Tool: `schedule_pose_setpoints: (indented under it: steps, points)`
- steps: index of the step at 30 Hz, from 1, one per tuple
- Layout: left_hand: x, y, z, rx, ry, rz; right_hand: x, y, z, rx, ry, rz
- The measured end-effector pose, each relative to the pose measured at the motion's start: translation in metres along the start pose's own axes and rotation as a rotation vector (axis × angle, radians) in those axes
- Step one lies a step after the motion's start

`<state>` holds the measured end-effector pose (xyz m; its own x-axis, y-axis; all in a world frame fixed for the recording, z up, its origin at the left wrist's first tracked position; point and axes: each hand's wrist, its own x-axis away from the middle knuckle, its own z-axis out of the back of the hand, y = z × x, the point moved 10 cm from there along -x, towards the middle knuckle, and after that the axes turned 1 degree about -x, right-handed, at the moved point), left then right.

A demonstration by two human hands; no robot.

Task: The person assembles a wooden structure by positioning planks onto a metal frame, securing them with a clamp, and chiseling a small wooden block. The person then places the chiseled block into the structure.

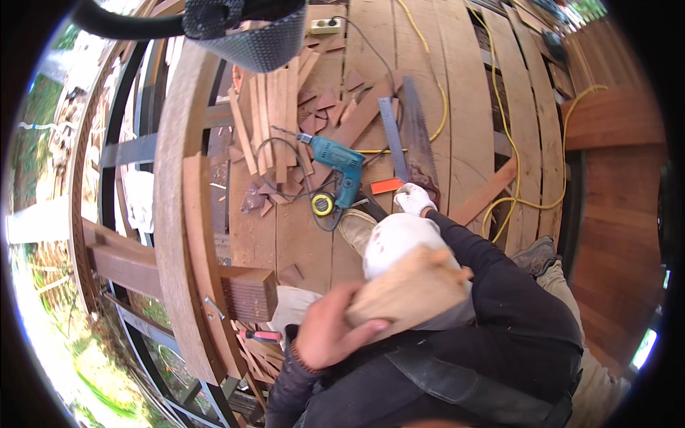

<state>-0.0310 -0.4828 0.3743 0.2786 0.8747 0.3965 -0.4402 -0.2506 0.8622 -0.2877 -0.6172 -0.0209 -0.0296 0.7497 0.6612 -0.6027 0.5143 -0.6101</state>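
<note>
**Left hand gripping wood block, lower centre**

Left hand [325,335] closed around a pale wood block [410,292], lower centre of frame. Right hand not visible, state can't tell. Just above the block: another person's white helmet [392,239], their gloved hand [414,198] touching a handsaw [417,139]. Blue drill [341,162] and yellow tape measure [322,205] lie on the deck boards [464,85], centre frame.

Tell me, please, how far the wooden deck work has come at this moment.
Done: long deck boards lie side by side and a curved wooden rim stands at the edge. In hand: the left hand grips a wooden block; a co-worker's gloved hand rests by the handsaw. Left: the steel frame beyond the rim is uncovered, and offcuts lie loose.
</note>
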Motion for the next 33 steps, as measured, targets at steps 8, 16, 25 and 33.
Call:
schedule_pose_setpoints:
  steps: [8, 16, 25, 33]
  points:
    - [0.059, -0.018, 0.066, 0.848, 0.049, 0.014, 0.105, 0.07, 0.02, 0.152, 0.247, -0.058]
    - [0.065, 0.015, 0.129, 0.618, -0.133, -0.277, 0.118, 0.038, -0.027, 0.6, 0.094, 0.242]
    - [0.18, -0.042, 0.106, 0.529, 1.029, -0.192, 0.008, -0.068, -0.104, 0.569, -0.175, 0.388]
    - [0.155, -0.024, 0.087, 0.02, 0.558, 0.174, 0.005, -0.092, -0.099, 0.651, -0.195, 0.189]
